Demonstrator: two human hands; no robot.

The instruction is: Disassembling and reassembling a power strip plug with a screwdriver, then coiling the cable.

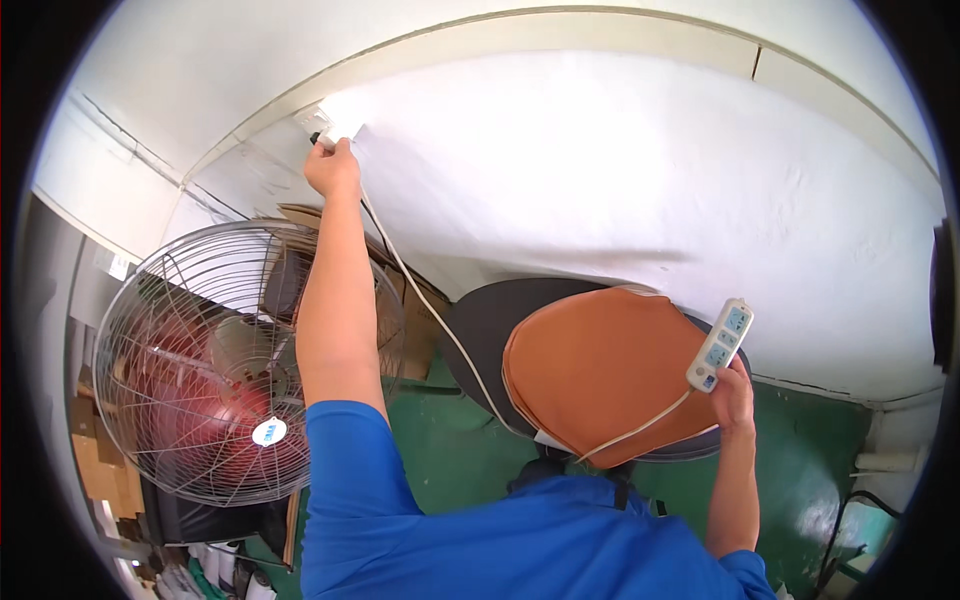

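Note:
My left arm reaches up to a white wall socket (316, 117) at the upper left. The fingers of my left hand (332, 172) are pinched at the socket on the plug of a white cord (425, 298), and they mostly hide that plug. A small black plug (315, 137) shows beside my fingertips. At the right, my right hand (735, 400) grips the lower end of a white power strip (722, 345), its blue-faced outlets turned up. Cord also leaves the strip's lower end, crossing a brown leather-like piece (600, 370) on a dark round seat or table (480, 315).
A large caged fan (215, 365) with red blades stands left, close to my left arm. Cardboard (410, 320) leans behind it. The white wall (600, 150) rises in front. Green floor (800, 440) lies below, with white pipes (888, 461) at the far right.

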